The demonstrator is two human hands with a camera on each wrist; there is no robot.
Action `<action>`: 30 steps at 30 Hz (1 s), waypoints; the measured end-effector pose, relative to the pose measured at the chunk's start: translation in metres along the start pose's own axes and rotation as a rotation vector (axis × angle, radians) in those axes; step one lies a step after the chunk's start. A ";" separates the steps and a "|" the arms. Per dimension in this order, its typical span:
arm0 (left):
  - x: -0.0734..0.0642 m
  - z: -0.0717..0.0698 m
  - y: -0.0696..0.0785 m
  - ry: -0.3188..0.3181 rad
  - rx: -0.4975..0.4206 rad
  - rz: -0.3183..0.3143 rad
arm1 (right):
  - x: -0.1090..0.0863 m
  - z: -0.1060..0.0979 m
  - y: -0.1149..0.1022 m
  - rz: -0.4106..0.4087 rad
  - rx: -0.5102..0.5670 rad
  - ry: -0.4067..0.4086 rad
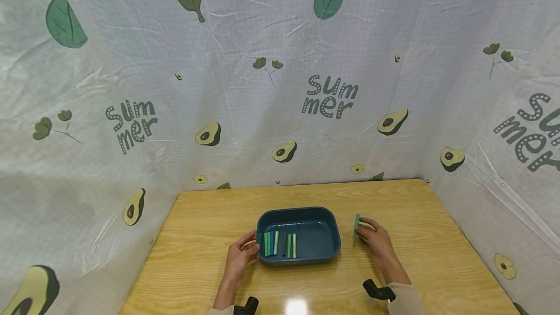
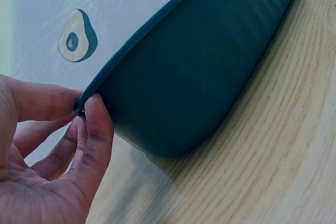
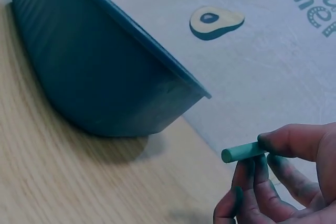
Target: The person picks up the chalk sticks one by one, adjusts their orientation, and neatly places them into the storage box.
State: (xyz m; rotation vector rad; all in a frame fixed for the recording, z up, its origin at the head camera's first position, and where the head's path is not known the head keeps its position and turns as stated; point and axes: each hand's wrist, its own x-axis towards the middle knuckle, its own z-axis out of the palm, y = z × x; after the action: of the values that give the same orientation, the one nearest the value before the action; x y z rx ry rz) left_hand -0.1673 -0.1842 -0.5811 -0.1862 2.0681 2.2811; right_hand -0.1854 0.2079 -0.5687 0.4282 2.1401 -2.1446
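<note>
A dark blue plastic bin [image 1: 318,243] stands on the table. My left hand [image 1: 238,260] pinches its left rim between thumb and fingers, close up in the left wrist view. Right of the bin, my right hand [image 1: 378,243] holds a green chalk stick [image 3: 242,152] between thumb and fingertips, raised over the tabletop. Green smudges mark the fingertips of that hand. Inside the bin, on the left side, several chalk sticks lie side by side in two groups, among them a blue stick [image 1: 272,243] and a pale green stick [image 1: 294,245].
The wooden table [image 1: 210,213] is backed by a white curtain [image 1: 245,159] printed with avocados and leaves, which also hangs at both sides. Black wrist cameras sit on the left wrist and the right wrist. Light glares off the table's front.
</note>
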 end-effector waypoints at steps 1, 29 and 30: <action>0.000 0.000 0.000 0.001 -0.002 -0.004 | 0.000 0.000 -0.001 -0.001 0.026 -0.002; 0.001 0.001 0.001 0.012 -0.004 -0.032 | -0.007 0.006 -0.040 -0.074 0.053 -0.149; 0.001 0.001 0.001 0.014 -0.005 -0.032 | -0.007 0.006 -0.041 -0.073 0.056 -0.151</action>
State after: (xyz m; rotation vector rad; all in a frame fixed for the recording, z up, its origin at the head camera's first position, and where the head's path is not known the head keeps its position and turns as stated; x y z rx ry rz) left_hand -0.1687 -0.1830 -0.5803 -0.2346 2.0511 2.2726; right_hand -0.1899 0.2015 -0.5270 0.1876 2.0489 -2.2011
